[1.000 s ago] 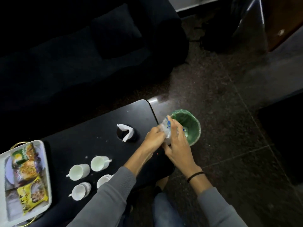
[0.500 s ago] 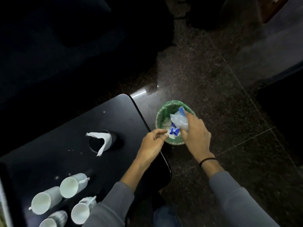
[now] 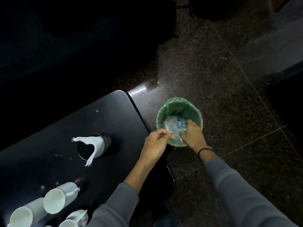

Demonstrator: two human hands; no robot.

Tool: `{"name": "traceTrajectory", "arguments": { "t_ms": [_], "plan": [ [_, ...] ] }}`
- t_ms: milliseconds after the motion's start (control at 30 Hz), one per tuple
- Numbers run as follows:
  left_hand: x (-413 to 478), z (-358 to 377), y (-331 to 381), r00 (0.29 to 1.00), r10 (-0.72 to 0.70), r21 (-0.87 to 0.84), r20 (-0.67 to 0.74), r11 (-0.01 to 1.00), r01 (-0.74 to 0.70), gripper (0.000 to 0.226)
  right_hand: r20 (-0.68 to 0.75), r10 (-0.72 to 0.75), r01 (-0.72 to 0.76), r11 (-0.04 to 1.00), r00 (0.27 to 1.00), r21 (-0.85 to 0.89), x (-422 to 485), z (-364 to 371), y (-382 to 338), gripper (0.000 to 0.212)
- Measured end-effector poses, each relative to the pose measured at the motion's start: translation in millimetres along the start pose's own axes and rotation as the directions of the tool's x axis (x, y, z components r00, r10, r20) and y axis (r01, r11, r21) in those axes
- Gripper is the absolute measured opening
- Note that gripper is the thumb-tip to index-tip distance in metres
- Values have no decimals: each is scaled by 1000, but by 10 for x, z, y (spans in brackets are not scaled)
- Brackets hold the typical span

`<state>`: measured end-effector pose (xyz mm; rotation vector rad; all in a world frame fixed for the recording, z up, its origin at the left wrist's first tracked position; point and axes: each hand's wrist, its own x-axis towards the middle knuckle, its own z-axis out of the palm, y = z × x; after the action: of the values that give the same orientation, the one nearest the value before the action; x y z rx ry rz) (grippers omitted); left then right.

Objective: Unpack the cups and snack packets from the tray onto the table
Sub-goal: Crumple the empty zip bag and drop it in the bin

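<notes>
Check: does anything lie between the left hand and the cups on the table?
Nothing visible does. The left hand hangs at the table's right edge by the bin; bare tabletop runs back to the cups. The black holder stands off that path.

No words or numbers clear enough to read. Only blurry blue marks on the clear plastic wrapper (image 3: 176, 126) in the green bin (image 3: 193, 107).

Green-lined round plastic bin (image 3: 193, 110), clear crumpled wrapper (image 3: 172, 126) inside (blue print showing); white ceramic cups (image 3: 54, 201), matte black table (image 3: 105, 118), dark speckled stone floor (image 3: 213, 71).
</notes>
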<state>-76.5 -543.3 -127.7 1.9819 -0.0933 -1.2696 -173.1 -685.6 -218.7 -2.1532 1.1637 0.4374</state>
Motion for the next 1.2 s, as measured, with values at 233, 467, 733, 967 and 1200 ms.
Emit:
{"name": "traceTrajectory", "arguments": {
  "t_ms": [233, 467, 733, 967, 1200],
  "plan": [
    [-142, -102, 22, 999, 30, -7, -24, 1000, -30, 19, -38, -93, 97, 988, 995, 124, -463, -131, -356, 31],
    [-611, -420, -34, 990, 103, -24, -98, 994, -105, 21, -93, -188, 198, 974, 978, 111, -1248, -420, -947, 8],
    [-1372, -1265, -377, 954, 201, -119, -224, 965, -232, 20, -94, -421, 429, 897, 902, 106, -1943, -366, -1817, 10],
    [-1958, -2228, -941, 898, 209, -182, -388, 938, -296, 19, -48, -563, 564, 824, 825, 48, -2518, 139, -2798, 14],
    [-2466, -3230, -1898, 835, 125, -236, -535, 927, -290, 17, 36, -663, 659, 748, 748, 74, -3033, 1161, -3763, 12]
  ]
}}
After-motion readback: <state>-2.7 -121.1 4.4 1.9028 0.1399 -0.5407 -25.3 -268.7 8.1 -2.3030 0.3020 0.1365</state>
